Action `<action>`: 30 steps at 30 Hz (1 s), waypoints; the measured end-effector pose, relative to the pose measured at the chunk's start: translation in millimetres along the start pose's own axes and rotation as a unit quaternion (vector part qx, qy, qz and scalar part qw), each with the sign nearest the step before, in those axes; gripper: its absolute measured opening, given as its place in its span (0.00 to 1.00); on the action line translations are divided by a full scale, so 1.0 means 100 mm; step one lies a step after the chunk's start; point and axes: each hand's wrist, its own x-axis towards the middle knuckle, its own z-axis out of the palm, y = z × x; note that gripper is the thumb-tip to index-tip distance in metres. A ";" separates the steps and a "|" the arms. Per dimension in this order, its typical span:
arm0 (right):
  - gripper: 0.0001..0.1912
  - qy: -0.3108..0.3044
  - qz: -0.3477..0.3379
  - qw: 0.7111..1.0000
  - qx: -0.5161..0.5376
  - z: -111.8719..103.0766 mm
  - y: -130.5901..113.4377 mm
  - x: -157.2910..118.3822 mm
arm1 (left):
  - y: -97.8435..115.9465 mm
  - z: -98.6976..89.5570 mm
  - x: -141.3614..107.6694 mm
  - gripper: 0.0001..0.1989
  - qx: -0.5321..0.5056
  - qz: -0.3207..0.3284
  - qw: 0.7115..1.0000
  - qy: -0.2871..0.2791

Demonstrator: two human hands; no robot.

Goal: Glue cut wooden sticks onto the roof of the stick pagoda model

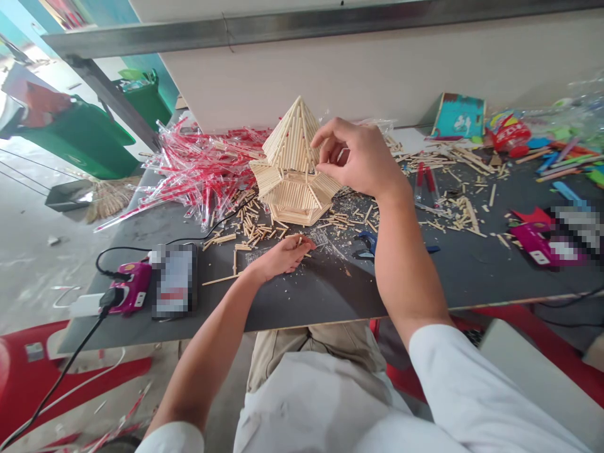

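Just left of the right hand (356, 154), fingers half-curled, sits the stick tower (293, 141); can't tell if they're gripping it. Left hand (282, 257), nearer the body, pinches a little stick (301, 240). Tower's probably light, stiff but fragile: grab the base (302, 218).

Laid out on our table (330, 305)
The stick house (298, 200) stands beyond our left hand (284, 257), just left of our right hand (365, 157); wrappers (201, 165) lie further left, a phone (174, 280) left of our left hand, pliers (366, 243) right of it.
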 end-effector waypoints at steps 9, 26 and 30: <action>0.10 0.065 0.080 0.989 0.108 0.20 0.10 0.09 | -0.03 -0.02 0.02 0.22 0.018 0.010 1.000 -0.004; 0.13 0.067 0.081 0.990 0.096 0.28 0.07 0.12 | -0.06 -0.03 0.04 0.21 0.028 0.021 0.999 -0.003; 0.16 0.074 0.090 0.984 0.132 0.26 0.16 0.13 | -0.03 -0.02 0.01 0.22 0.016 0.013 1.000 -0.009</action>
